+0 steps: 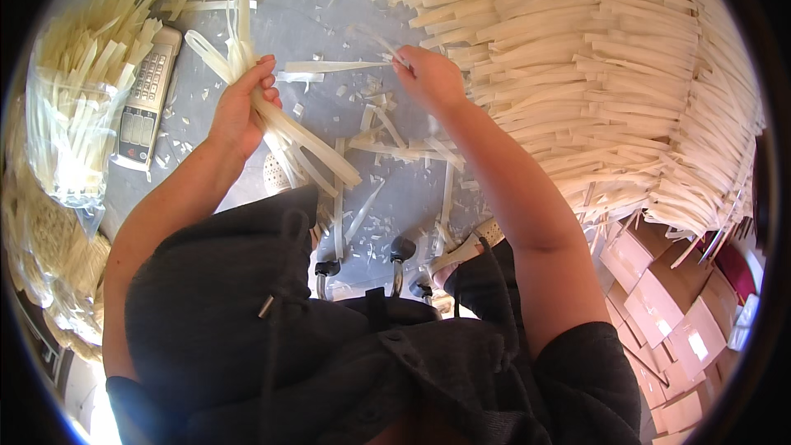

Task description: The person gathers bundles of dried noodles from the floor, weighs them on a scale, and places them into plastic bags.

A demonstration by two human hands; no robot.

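My left hand (pixel 247 103) is closed round a bundle of long, flat, pale cream strips (pixel 317 148), some bent into loops at the top, with ends hanging down to the right. My right hand (pixel 424 74) is raised at the middle, beside the big pile of strips, its fingers pinched on a thin pale strip (pixel 379 37) that looks blurred. Loose strips (pixel 329 66) and small cut scraps lie on the grey floor (pixel 313 12) between and below my hands.
At left are a keypad device (pixel 148 82), a clear bag of strips (pixel 70 140) and straw-like material (pixel 49 264). A large pile of strips (pixel 577 74) covers the right. Chair casters (pixel 402 249), my sandalled foot (pixel 461 255) and cardboard boxes (pixel 676 305) are lower down.
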